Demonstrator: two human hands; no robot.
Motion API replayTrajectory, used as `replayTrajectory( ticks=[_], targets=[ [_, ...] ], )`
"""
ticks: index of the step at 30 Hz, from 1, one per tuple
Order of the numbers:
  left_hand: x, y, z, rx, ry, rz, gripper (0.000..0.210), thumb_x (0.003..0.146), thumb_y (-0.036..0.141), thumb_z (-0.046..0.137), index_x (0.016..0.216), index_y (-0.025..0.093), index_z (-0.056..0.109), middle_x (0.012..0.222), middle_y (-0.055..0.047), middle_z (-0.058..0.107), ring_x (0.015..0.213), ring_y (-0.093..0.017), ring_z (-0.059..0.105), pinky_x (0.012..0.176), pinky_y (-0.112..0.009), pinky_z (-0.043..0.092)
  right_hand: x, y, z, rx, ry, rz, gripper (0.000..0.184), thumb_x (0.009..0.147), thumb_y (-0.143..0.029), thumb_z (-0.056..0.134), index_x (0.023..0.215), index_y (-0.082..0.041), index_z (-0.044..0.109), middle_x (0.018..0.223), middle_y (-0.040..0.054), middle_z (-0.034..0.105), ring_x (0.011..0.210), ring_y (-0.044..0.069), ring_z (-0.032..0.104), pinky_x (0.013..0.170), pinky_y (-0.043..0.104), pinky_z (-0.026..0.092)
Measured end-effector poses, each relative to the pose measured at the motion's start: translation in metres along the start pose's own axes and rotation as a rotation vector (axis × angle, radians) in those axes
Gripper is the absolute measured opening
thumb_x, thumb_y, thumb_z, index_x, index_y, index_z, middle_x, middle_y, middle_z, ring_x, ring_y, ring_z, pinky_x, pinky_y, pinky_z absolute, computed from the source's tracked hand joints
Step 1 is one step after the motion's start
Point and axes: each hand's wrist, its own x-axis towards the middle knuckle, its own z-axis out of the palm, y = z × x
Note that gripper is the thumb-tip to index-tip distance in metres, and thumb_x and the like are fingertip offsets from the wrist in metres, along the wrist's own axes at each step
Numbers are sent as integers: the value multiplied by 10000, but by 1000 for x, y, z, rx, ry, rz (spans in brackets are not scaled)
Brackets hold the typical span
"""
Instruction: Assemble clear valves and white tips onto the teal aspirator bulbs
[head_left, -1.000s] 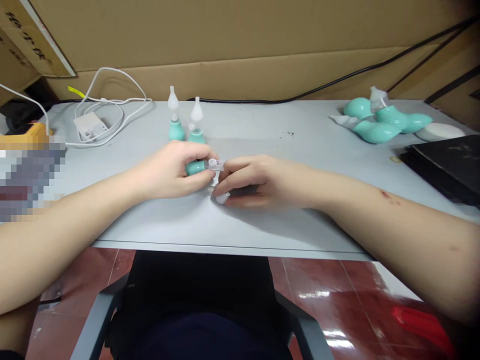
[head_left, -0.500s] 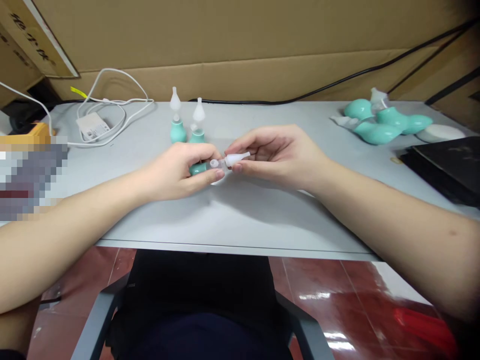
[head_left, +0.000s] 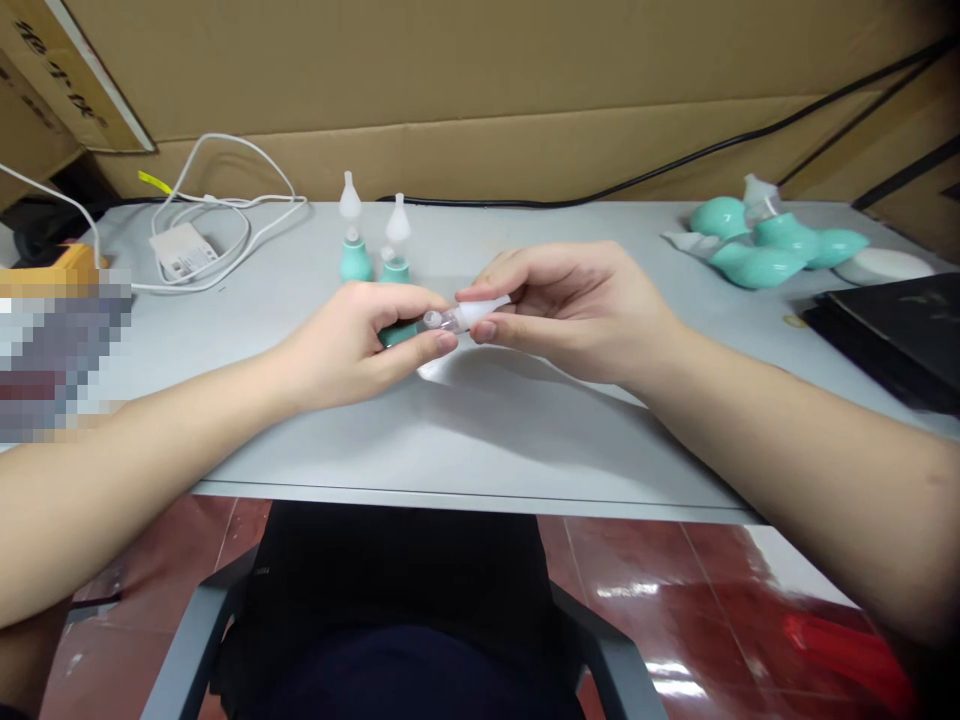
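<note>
My left hand [head_left: 349,345] is closed round a nasal aspirator [head_left: 434,321] with a teal bulb and a clear body, its front end pointing right. Thumb and fingers of my right hand [head_left: 577,310] pinch the white nozzle tip [head_left: 474,311] at that front end. Tip and clear body touch in line; whether they are fully joined I cannot tell. Most of the teal bulb is hidden by my left hand. Just behind that hand, two similar aspirators stand upright, a left one [head_left: 356,262] and a right one [head_left: 396,268], both with white tips up.
Several teal bulbs [head_left: 757,265] and clear parts lie at the back right, near a black flat object [head_left: 892,330]. A white adapter [head_left: 182,250] with a looped cable lies at the back left. A cardboard wall [head_left: 480,160] borders the grey table [head_left: 480,450].
My right hand's fingers have shifted slightly and now close further along the white tip. The aspirator and my left hand have moved a little to the right.
</note>
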Motion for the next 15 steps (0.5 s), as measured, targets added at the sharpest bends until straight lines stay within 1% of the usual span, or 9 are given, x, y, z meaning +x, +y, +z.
replayTrajectory(
  ticks=[3, 5, 9, 12, 15],
  targets=[
    [-1, 0, 1, 42, 9, 2, 277, 1181, 441, 777, 1007, 242, 859, 1029, -57, 906, 903, -225, 795, 845, -364, 653, -2, 0, 0, -23, -39, -4, 383, 976, -615, 1162, 1098, -302, 977, 1186, 84, 964, 1091, 297, 922, 1025, 474, 820],
    [-1, -2, 1, 65, 4, 11, 279, 1174, 425, 764, 981, 236, 833, 1017, -60, 898, 896, -220, 788, 842, -358, 643, -2, 1, 0, -37, -61, 7, 353, 1012, -588, 1131, 1108, -299, 952, 1188, 75, 960, 1092, 286, 911, 1038, 460, 803],
    [-1, -4, 1, 85, -30, 39, 242, 1167, 370, 731, 1015, 222, 849, 991, -60, 896, 882, -211, 791, 847, -338, 622, -3, 2, -1, -113, -90, 17, 306, 1057, -562, 1066, 1070, -300, 910, 1184, 79, 959, 1069, 298, 888, 1004, 478, 776],
    [-2, -5, 2, 113, -51, 82, 234, 1165, 341, 719, 1038, 214, 868, 953, -57, 888, 842, -205, 775, 819, -328, 597, -4, 0, -5, -218, -126, 16, 326, 1077, -590, 1023, 1036, -299, 882, 1101, 80, 950, 1018, 311, 868, 942, 506, 756],
    [-3, -5, 3, 131, -60, 125, 231, 1164, 296, 713, 1076, 197, 903, 945, -56, 892, 818, -195, 762, 799, -319, 574, -5, -3, -6, -336, -158, 7, 333, 1116, -605, 962, 1045, -292, 876, 1036, 82, 928, 960, 310, 839, 874, 513, 719]
  ],
)
